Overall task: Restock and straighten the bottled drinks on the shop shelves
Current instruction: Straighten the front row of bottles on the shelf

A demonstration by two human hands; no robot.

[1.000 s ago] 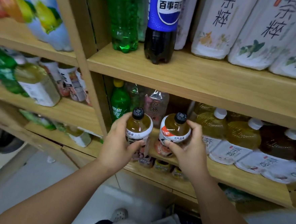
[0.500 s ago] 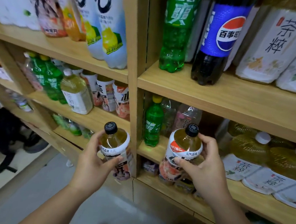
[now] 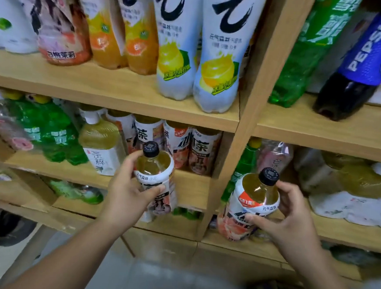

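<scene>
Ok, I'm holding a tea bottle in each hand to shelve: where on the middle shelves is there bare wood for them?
Bare wood shows on the left bay's middle wooden shelf, before the orange-labelled tea bottles, beside the wooden upright. A strip runs before the green plastic bottles. The right bay, packed with white-capped yellow tea bottles, is crowded.

Light: bright, even, probably from overhead
Shadows: soft under shelves (image 3: 121,90)
Blur: green bottles (image 3: 46,134), floor (image 3: 164,278) smeared
Edges: bowed
</scene>
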